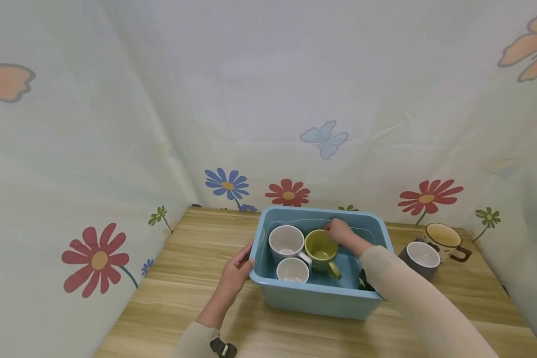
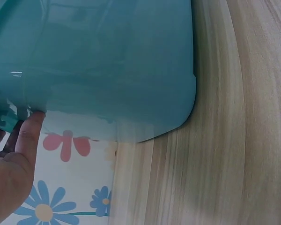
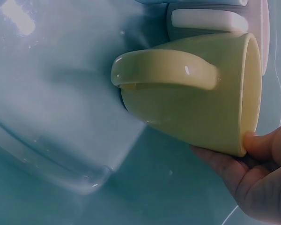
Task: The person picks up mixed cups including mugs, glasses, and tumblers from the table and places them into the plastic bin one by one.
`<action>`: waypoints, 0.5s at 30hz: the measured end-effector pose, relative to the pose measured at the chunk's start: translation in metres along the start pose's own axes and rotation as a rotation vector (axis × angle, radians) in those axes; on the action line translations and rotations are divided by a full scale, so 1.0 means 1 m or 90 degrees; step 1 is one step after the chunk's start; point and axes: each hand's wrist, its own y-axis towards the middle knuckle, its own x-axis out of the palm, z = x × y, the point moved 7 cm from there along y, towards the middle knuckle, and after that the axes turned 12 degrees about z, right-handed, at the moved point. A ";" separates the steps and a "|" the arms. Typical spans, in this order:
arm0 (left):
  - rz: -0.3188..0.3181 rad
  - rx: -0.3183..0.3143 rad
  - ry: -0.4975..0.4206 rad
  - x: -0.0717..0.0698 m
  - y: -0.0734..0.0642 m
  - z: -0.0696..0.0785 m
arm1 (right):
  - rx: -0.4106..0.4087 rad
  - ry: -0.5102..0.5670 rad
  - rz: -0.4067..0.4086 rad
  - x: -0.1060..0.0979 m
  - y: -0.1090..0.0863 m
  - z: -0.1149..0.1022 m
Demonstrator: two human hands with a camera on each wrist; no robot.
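Observation:
My right hand (image 1: 340, 232) reaches into a light blue plastic tub (image 1: 313, 301) and pinches the rim of a yellow-green mug (image 3: 187, 98). In the right wrist view its thumb is at the mug's mouth and the fingers lie along the outside. The mug's handle points to the near side of the tub. Left of it stand a larger white-lined mug (image 1: 286, 240) with a white handle and a smaller white-lined cup (image 1: 293, 270). My left hand (image 1: 234, 271) touches the tub's left side at the rim with extended fingers; the left wrist view shows a fingertip against the blue wall.
Right of the tub, a dark grey mug (image 1: 420, 258) and a cream mug (image 1: 443, 238) with a dark handle stand close together on the wooden table (image 1: 197, 253). A dark patterned item (image 1: 364, 281) lies inside the tub's near right corner. A flowered curtain (image 1: 250, 124) hangs behind.

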 end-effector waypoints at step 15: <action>-0.002 0.000 -0.002 0.000 0.001 -0.001 | -0.087 -0.062 -0.021 0.098 0.096 0.133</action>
